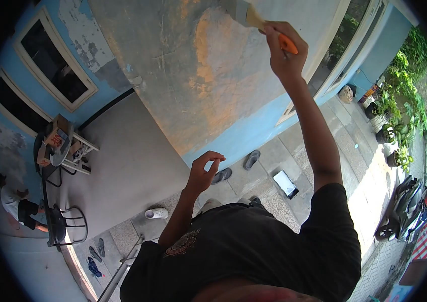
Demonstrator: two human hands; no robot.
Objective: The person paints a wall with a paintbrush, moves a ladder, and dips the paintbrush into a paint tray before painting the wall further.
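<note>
My right hand (288, 50) is raised high against the wall, closed round a flat tool (255, 19) with a pale yellowish body and an orange handle end. Its wide grey head lies at or near the wall surface; whether it is a scraper or a brush I cannot tell. The wall (173, 60) is grey and patchy, with orange-brown areas and a light blue band low down. My left hand (206, 170) hangs lower, near the wall's bottom edge, with fingers loosely bent and nothing visible in it.
Dark sandals (252, 159) and a white-screened device (285, 184) lie on the paving. A white shoe (156, 213) stands left of me. Further left are a chair (67, 225), a box-laden table (80, 153) and another person (19, 204). Motorbikes (405, 209) and plants (400, 100) are at right.
</note>
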